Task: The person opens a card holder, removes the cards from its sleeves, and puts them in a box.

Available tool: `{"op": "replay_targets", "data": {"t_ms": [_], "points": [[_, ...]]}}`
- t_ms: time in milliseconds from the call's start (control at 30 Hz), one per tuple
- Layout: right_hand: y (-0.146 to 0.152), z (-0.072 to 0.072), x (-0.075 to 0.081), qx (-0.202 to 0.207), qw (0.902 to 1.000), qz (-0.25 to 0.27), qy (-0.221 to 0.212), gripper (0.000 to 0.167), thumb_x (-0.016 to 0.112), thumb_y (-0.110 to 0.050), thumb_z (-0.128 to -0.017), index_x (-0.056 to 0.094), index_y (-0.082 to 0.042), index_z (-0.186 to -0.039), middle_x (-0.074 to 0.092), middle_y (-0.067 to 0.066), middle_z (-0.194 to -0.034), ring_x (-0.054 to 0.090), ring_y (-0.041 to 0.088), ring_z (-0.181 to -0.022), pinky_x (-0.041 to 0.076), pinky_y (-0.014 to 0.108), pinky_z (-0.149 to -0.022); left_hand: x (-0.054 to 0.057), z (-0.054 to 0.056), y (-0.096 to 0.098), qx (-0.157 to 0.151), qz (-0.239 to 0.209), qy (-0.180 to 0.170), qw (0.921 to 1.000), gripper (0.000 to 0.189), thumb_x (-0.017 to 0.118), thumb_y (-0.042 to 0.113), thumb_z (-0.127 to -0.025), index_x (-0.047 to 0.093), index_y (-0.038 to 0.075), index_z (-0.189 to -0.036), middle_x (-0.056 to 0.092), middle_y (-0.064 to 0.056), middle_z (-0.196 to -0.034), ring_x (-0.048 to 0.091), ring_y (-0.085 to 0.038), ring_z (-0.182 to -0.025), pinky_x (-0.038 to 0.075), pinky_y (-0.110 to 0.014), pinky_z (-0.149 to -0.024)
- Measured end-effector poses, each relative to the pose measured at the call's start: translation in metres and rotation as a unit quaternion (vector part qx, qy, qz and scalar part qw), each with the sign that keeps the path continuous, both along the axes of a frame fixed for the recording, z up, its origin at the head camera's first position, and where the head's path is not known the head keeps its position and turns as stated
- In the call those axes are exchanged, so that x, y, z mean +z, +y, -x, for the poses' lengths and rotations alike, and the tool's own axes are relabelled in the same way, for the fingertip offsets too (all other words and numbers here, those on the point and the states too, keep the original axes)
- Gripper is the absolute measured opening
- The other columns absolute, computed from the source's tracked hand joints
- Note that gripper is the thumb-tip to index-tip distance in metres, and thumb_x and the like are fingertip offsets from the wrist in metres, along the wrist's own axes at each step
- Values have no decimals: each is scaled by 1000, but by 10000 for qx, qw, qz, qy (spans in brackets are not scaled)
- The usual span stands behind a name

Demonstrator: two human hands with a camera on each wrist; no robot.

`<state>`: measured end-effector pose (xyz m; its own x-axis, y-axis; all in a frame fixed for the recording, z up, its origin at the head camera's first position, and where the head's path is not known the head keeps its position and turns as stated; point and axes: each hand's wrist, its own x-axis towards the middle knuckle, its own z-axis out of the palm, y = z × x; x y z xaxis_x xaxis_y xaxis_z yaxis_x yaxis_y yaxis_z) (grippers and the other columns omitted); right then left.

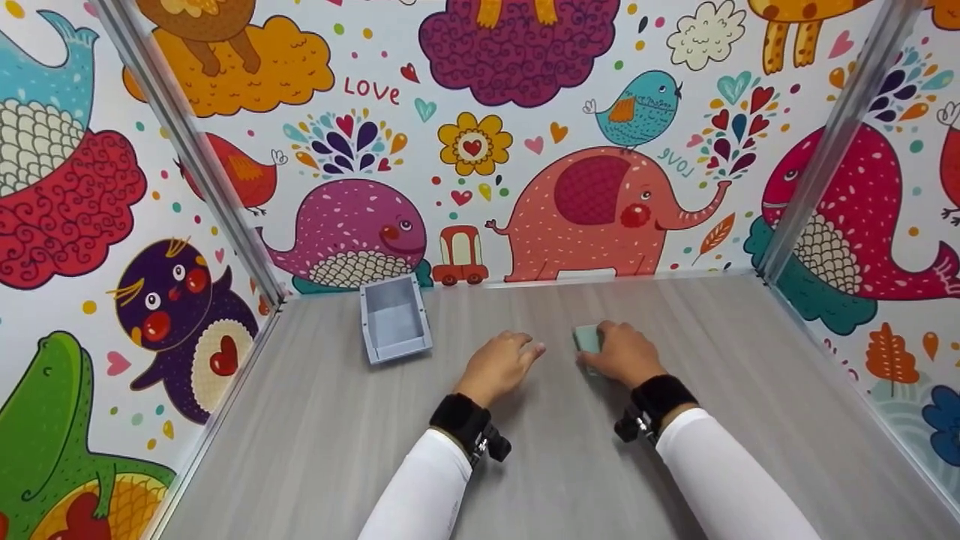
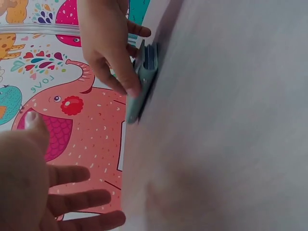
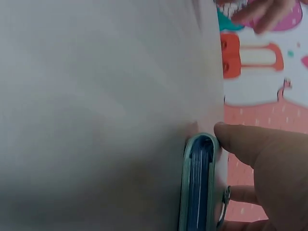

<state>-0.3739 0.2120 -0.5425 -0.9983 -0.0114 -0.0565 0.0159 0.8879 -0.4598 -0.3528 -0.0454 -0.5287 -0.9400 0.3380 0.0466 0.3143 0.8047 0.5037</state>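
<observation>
A pale green card holder [image 1: 587,340] lies on the table in front of the right hand. In the right wrist view its folded edge shows dark blue sleeves [image 3: 200,178] between green covers, with a small metal snap [image 3: 225,198] at one side. My right hand [image 1: 628,355] holds the card holder, thumb [image 3: 237,139] at one edge and fingers along the other side, partly hidden. To its left, my left hand [image 1: 496,369] hovers above the table with nothing in it; its fingers look loosely extended in the left wrist view.
A grey open-topped plastic bin [image 1: 401,349] stands at the back left, near the rear wall. Panels printed with cartoon animals [image 1: 592,217] enclose the grey wood-grain table [image 1: 322,450] at the back and both sides. Metal posts [image 1: 814,172] rise at the rear corners.
</observation>
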Motion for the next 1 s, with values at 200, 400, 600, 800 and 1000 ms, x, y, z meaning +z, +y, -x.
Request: {"op": "replay_targets", "data": {"t_ms": [200,400,600,800,1000], "points": [[-32,-8,3,443,9989,145,82,57,79,-35,-105,70,3,-146,76,24,-140,71,35,-114,59,62,-110,-3,-1,0,35,130,157,9998,54,66,48,-114,70,11,-153,70,-15,-155,66,-32,-147,53,-53,-126],[-56,-17,1,818,9954,404,296,40,82,-21,-99,78,3,-131,81,22,-129,73,31,-108,61,58,-106,-5,-3,-1,64,405,326,9986,51,82,41,-105,75,12,-147,73,-12,-144,70,-30,-134,58,-52,-117],[-71,-26,-2,984,9897,725,743,30,87,-13,-89,81,3,-113,82,15,-101,70,26,-89,63,51,-90,-11,-7,-6,-129,658,591,9960,52,90,41,-98,79,13,-141,74,-8,-138,68,-29,-132,59,-51,-111],[-82,-28,-7,1044,9875,802,863,22,88,-10,-85,81,2,-103,73,3,-81,60,19,-74,57,41,-73,-18,-11,-14,-256,560,695,9957,49,95,37,-93,83,9,-133,76,-6,-133,68,-27,-127,61,-48,-106],[-92,-28,-6,993,9879,671,987,17,89,-11,-83,82,-1,-94,74,4,-79,57,18,-70,52,37,-67,-18,-13,-19,-155,430,568,9973,45,97,31,-90,85,8,-127,77,-6,-133,71,-28,-125,61,-50,-105]]}}
